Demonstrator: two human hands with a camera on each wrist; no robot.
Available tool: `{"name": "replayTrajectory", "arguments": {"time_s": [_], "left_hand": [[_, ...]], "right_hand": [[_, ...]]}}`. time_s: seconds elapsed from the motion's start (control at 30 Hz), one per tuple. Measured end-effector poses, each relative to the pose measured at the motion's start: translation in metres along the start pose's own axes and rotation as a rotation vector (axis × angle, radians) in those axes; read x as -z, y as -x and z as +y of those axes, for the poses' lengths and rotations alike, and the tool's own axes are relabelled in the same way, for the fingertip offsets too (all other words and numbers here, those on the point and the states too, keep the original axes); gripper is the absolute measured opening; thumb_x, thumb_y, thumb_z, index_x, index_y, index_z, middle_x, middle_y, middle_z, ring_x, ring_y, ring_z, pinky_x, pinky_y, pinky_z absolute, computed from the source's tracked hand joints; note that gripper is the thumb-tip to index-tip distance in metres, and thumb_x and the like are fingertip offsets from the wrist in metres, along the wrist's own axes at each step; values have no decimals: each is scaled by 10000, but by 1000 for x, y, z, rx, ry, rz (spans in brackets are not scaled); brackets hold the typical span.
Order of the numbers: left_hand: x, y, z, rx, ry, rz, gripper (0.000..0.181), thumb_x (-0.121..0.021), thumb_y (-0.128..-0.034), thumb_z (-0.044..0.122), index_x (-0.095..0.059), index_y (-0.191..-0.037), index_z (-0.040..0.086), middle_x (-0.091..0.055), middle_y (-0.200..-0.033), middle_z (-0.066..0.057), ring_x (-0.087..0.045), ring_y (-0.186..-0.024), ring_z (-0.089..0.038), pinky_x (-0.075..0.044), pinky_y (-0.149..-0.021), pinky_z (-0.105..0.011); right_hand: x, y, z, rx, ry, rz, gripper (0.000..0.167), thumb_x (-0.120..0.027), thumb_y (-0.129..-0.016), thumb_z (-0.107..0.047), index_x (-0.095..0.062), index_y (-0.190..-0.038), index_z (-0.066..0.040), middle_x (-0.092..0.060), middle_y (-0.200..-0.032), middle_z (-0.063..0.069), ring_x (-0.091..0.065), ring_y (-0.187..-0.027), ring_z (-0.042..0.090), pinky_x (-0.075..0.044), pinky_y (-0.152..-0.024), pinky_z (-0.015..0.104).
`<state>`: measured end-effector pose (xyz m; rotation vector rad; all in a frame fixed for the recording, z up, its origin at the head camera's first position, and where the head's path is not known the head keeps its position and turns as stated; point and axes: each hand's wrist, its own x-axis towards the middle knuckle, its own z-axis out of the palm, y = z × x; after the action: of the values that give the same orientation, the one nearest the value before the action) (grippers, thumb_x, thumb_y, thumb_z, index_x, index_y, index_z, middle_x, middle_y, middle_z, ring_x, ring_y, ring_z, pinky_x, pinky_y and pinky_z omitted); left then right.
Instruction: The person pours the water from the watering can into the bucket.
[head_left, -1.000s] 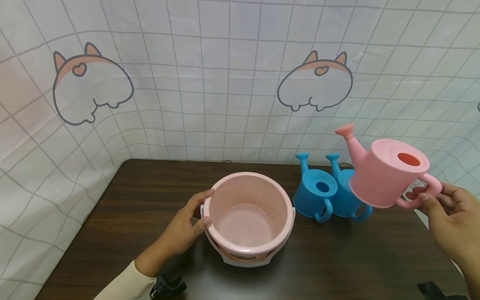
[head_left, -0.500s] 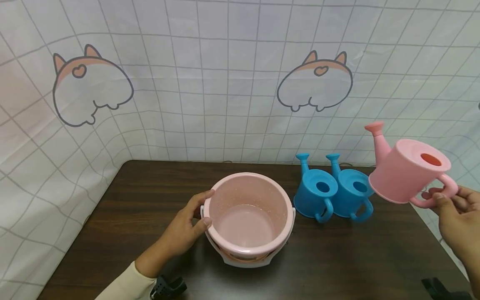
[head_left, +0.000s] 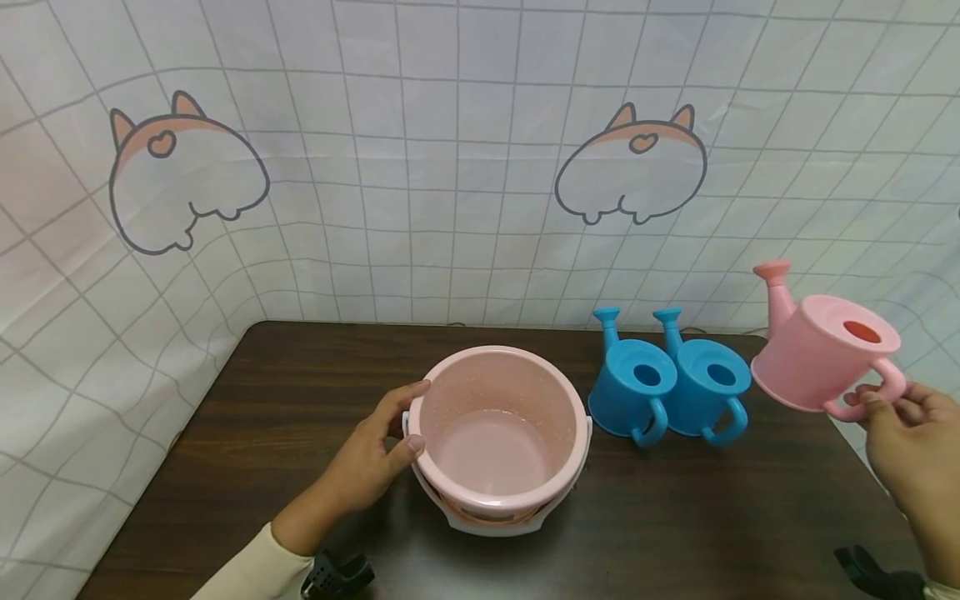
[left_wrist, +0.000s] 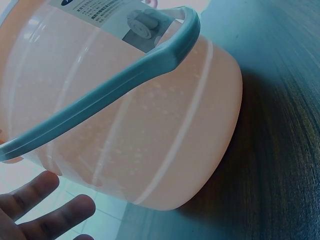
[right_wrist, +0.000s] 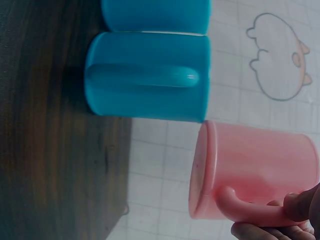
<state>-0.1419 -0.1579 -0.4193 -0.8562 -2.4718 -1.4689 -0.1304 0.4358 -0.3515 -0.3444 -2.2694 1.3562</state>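
Note:
A pale pink bucket (head_left: 502, 500) stands on the dark table, its pale handle (left_wrist: 110, 100) hanging down around the side. My left hand (head_left: 367, 458) rests at the bucket's left rim, thumb and index fingertip touching it; in the left wrist view several fingers stretch out beside the wall. Off to the right, my right hand (head_left: 911, 442) grips a pink watering can (head_left: 817, 358) by its handle, raised above the table's right edge. Just left of that can, two blue watering cans (head_left: 633, 387) stand side by side, spouts to the back. Droplets or bubbles show inside the bucket.
The dark wooden table (head_left: 300, 375) ends at a white gridded cloth (head_left: 450, 208) printed with cartoon animals. A black strap device (head_left: 337, 575) sits at my left wrist, another black piece (head_left: 877, 575) by the right.
My right hand has carried the pink watering can to the right, away from the blue cans, then slightly lower. The left hand and bucket have stayed put.

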Motion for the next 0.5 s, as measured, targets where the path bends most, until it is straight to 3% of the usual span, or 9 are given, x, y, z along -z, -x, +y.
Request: {"name": "replayTrajectory", "arguments": {"time_s": [0.03,0.17,0.23,0.3,0.37,0.4,0.5], "left_hand": [[0,0,0,1,-1,0,579,-562,-1029,447,-399,-1547,246,-620,-1263,-43,-656,-959,-155,-516,-828,-405],[-1,1,0,6,1,-1,579,-557,-1032,449,-394,-1550,249,-619,-1259,-43,-655,-964,-158,-513,-833,-414],[-1,1,0,8,5,-2,579,-554,-1033,453,-394,-1550,248,-621,-1255,-45,-655,-967,-161,-513,-832,-412],[-1,1,0,10,11,-2,579,-554,-1033,455,-396,-1549,246,-621,-1257,-50,-657,-970,-165,-514,-829,-408],[-1,1,1,11,16,-3,580,-554,-1033,457,-396,-1548,242,-625,-1247,-53,-659,-971,-169,-517,-825,-403],[-1,1,1,10,16,-3,582,-553,-1033,460,-396,-1548,240,-626,-1244,-56,-660,-970,-170,-519,-821,-400],[-1,1,1,10,18,-3,583,-551,-1034,461,-395,-1547,234,-630,-1225,-59,-661,-968,-172,-523,-810,-393]], "right_hand": [[1,0,2,-5,51,-16,81,-505,-1039,-67,-519,-1118,-54,-605,-816,-315,-602,-693,-131,-480,-564,114],[-1,2,6,-49,237,-30,416,-541,-1048,-220,-491,-1250,140,-521,-779,-409,-553,-637,-155,-457,-499,160],[-3,4,9,-63,312,-9,500,-552,-1039,-261,-500,-1298,164,-477,-746,-440,-523,-621,-175,-444,-503,159],[-7,4,13,-77,396,44,477,-577,-1021,-295,-573,-1254,122,-500,-698,-421,-482,-573,-161,-412,-494,196],[-10,4,16,-82,465,66,484,-569,-1015,-289,-593,-1269,122,-666,-708,-239,-438,-562,-153,-396,-501,208],[-11,4,17,-83,490,66,488,-567,-1016,-288,-596,-1270,128,-738,-765,-88,-424,-563,-134,-388,-507,216],[-17,6,23,-96,515,50,501,-559,-1023,-289,-585,-1286,138,-706,-1103,265,-412,-589,-125,-384,-518,223]]}}
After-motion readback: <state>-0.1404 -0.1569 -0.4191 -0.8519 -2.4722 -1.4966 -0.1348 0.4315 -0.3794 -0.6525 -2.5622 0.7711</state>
